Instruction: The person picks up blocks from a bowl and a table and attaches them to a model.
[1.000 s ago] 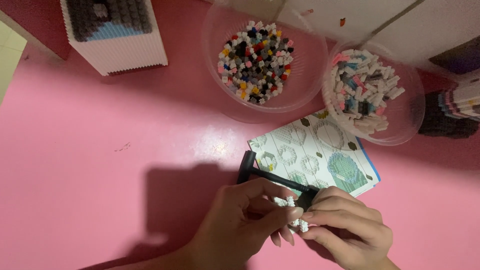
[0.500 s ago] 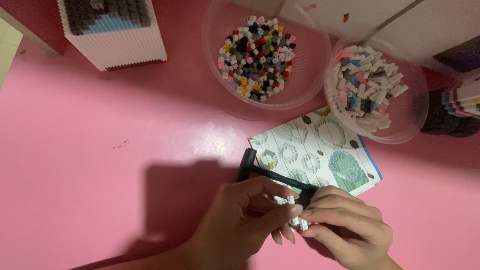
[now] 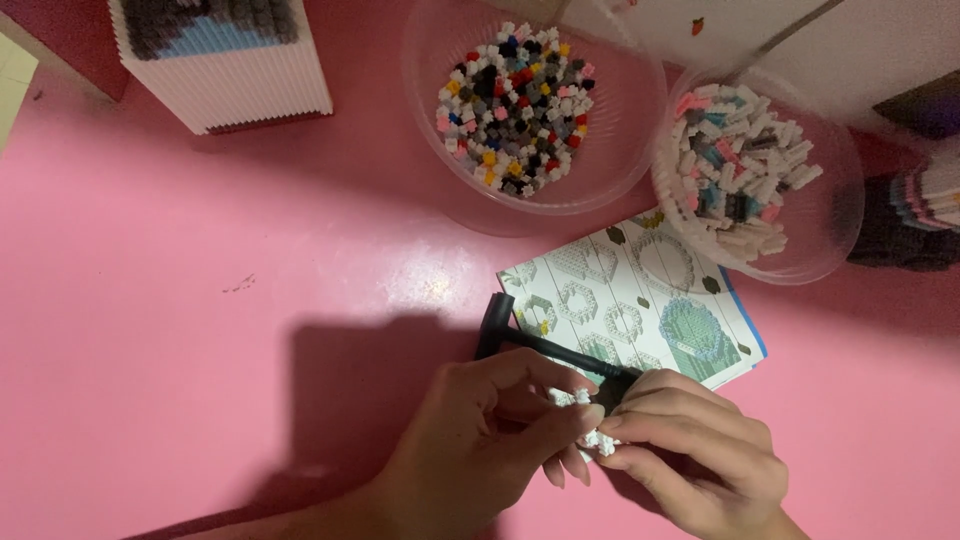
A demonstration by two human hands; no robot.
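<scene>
While the pink table [image 3: 150, 300] carries two clear bowls [image 3: 620, 150] of loose mini bricks and a pictured instruction sheet [image 3: 640, 300], left hand [image 3: 480, 450] and right hand [image 3: 690, 450] pinch one small white brick cluster [image 3: 590, 420] between clenched fingers, beside a black tool [image 3: 530, 340]. Assembly looks early; most bricks remain unused.

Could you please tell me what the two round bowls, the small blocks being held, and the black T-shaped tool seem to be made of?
Both bowls, left and right, look like clear, thin plastic: the pink table shows through their walls. The white blocks, pinched between left hand and right hand, look like hard moulded plastic. The black tool seems matte plastic, though metal is possible.
</scene>
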